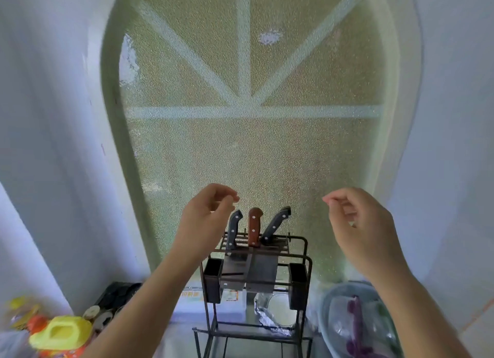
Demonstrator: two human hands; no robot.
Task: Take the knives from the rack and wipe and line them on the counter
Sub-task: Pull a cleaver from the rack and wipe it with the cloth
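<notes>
A black wire knife rack point(299, 260) stands at the lower middle, against a frosted arched window. Three knives stand upright in its top slots: a black-handled one point(234, 230) on the left, a brown wooden-handled one point(254, 228) in the middle, and a second black-handled knife point(275, 224) leaning right. Their broad blades hang down inside the rack. My left hand point(207, 218) hovers just left of the handles, fingers loosely curled, holding nothing. My right hand point(358, 224) is raised to the right of the rack, also loosely curled with nothing in it.
A yellow-capped bottle point(62, 331) and dark jar lids sit at the lower left. A bowl under clear wrap with something purple point(355, 323) is at the lower right. A white box point(230, 308) and crumpled foil point(270, 321) lie behind the rack's legs.
</notes>
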